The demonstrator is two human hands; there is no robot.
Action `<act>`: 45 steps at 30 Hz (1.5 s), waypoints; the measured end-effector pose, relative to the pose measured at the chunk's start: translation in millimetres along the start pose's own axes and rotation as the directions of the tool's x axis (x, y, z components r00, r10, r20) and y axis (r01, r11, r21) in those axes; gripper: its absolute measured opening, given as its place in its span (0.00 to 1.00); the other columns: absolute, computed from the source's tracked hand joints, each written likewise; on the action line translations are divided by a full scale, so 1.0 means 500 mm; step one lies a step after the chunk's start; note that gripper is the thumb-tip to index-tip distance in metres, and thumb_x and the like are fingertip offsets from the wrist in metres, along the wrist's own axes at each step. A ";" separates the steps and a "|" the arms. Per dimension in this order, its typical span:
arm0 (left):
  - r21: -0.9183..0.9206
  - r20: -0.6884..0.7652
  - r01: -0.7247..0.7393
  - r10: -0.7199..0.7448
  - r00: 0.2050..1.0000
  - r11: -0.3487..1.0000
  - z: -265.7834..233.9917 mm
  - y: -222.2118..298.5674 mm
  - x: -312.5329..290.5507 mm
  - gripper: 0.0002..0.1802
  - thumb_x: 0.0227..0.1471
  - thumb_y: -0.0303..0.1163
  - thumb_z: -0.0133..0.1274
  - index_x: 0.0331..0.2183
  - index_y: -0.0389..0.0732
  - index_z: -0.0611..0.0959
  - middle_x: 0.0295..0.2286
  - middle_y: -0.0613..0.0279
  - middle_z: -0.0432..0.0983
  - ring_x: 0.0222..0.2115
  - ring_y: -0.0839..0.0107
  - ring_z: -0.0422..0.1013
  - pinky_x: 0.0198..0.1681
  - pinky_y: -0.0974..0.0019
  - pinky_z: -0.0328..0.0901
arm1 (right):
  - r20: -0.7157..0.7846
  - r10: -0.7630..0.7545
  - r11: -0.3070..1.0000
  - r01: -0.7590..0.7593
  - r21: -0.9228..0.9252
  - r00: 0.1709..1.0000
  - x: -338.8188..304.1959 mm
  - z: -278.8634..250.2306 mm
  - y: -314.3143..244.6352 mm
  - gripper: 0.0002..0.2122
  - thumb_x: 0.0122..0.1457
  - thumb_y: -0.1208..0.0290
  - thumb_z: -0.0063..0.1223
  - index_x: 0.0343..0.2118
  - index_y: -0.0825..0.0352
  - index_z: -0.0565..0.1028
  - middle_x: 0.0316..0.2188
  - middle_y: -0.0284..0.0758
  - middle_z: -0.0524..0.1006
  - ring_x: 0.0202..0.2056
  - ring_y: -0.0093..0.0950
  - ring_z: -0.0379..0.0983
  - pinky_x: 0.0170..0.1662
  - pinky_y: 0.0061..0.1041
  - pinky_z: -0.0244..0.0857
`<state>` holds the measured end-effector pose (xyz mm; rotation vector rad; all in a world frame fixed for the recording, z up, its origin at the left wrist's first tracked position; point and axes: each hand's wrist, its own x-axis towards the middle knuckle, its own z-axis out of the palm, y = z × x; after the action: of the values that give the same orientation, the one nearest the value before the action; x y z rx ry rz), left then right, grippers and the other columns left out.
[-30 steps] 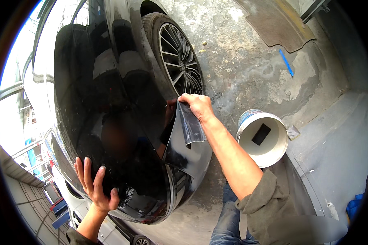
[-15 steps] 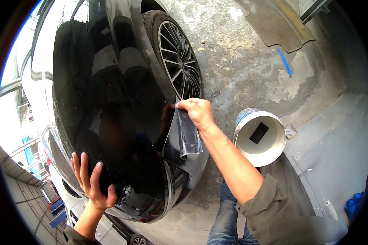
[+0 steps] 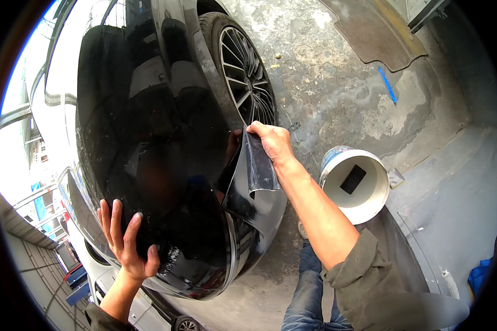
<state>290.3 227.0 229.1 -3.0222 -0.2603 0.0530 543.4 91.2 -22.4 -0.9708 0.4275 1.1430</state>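
Observation:
The glossy black body panel (image 3: pixel 165 121) of a car fills the left and middle of the head view. My left hand (image 3: pixel 128 245) lies on its lower left part, fingers spread and holding nothing. Beside the front of the wheel (image 3: pixel 247 77), my right hand (image 3: pixel 273 144) pinches the upper edge of a thin, shiny sheet of film (image 3: pixel 262 174). The sheet hangs loose and folded below those fingers, along the panel's right edge. Whether its left side still sticks to the panel I cannot tell. Small whitish marks show on the panel near my left thumb.
To the right of my right forearm stands a white bucket (image 3: pixel 383 204) with a dark rectangular pad (image 3: pixel 353 179) inside. A small pale block (image 3: pixel 396 178) sits beside it. Farther off lie a blue strip (image 3: pixel 387 85) and a brown mat (image 3: pixel 375 41) on the stained concrete floor.
My right hand has moved slightly up and to the right, drawing the film with it. The left hand remains spread in nearly the same place. The whole view has shifted a little.

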 end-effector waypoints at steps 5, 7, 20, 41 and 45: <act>-0.001 -0.003 0.000 0.000 1.000 1.000 0.001 0.000 -0.001 0.32 0.53 0.46 0.50 0.57 0.41 0.76 0.63 0.34 0.60 0.67 0.29 0.49 0.69 0.30 0.40 | 0.032 -0.001 1.000 0.001 0.022 0.999 0.024 0.006 -0.002 0.09 0.54 0.73 0.58 0.25 0.75 0.80 0.23 0.41 0.82 0.21 0.27 0.78 0.28 0.26 0.73; -0.005 0.003 -0.007 0.007 1.000 1.000 0.000 0.001 -0.001 0.32 0.53 0.45 0.50 0.58 0.41 0.76 0.64 0.34 0.59 0.67 0.30 0.48 0.69 0.30 0.39 | 0.027 -0.002 0.999 0.001 0.033 1.000 0.019 0.010 -0.011 0.08 0.53 0.74 0.58 0.22 0.75 0.79 0.23 0.42 0.82 0.21 0.27 0.79 0.27 0.27 0.73; 0.006 0.014 -0.020 0.020 1.000 1.000 -0.007 0.008 0.008 0.33 0.54 0.42 0.49 0.58 0.38 0.75 0.65 0.35 0.57 0.68 0.31 0.47 0.69 0.30 0.38 | -0.048 -0.107 0.984 0.099 -0.151 0.993 -0.051 0.014 0.013 0.05 0.52 0.75 0.62 0.23 0.70 0.80 0.20 0.31 0.79 0.20 0.18 0.71 0.27 0.20 0.65; 0.007 -0.012 -0.007 0.007 1.000 1.000 0.004 0.004 0.006 0.33 0.54 0.45 0.48 0.59 0.40 0.74 0.65 0.35 0.58 0.68 0.31 0.47 0.69 0.31 0.39 | -0.058 -0.471 0.842 0.428 -0.330 0.880 -0.209 0.020 0.112 0.10 0.61 0.65 0.65 0.37 0.67 0.78 0.20 0.29 0.72 0.22 0.18 0.63 0.26 0.24 0.59; 0.023 0.009 -0.012 0.012 1.000 1.000 0.000 0.002 0.004 0.33 0.55 0.46 0.47 0.59 0.40 0.73 0.65 0.35 0.56 0.68 0.31 0.46 0.69 0.31 0.39 | -0.118 -0.503 0.837 0.449 -0.314 0.856 -0.175 0.011 0.109 0.11 0.56 0.67 0.70 0.34 0.68 0.80 0.18 0.29 0.72 0.21 0.19 0.64 0.25 0.24 0.60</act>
<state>292.5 226.4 228.7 -3.0018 -0.2408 0.0692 458.7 50.9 20.8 -1.3553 0.1602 0.6558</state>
